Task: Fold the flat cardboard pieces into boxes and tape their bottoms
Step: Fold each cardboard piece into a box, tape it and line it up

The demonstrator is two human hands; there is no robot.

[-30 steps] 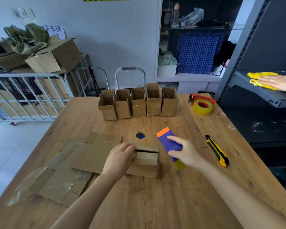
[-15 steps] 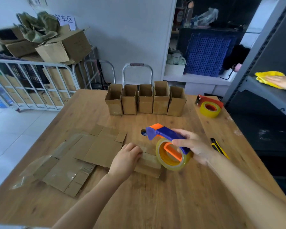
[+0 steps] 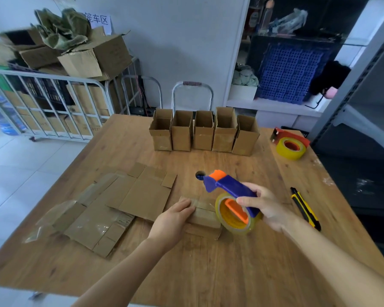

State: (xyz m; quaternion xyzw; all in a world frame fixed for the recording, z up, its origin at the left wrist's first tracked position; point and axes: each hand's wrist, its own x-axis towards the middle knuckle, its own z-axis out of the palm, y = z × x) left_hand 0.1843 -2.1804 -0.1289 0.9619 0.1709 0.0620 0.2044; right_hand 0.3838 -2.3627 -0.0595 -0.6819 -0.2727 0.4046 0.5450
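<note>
Box pinned, tape ready beside it.
The left hand [image 3: 175, 220] presses flat-fingered on the box [image 3: 205, 216], which lies on the bench [image 3: 208, 273]. Just right of the box, the tape dispenser [image 3: 233, 196] hovers, its handle wrapped in the right hand [image 3: 268, 207] grip.

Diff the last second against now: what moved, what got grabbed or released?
The right hand turned the tape dispenser, already gripped, so its roll faces the camera, close over the box's right end. Nothing taken or released. The left hand stays pressed on the box; finished boxes, flat cardboard, knife and spare tape unmoved.
</note>
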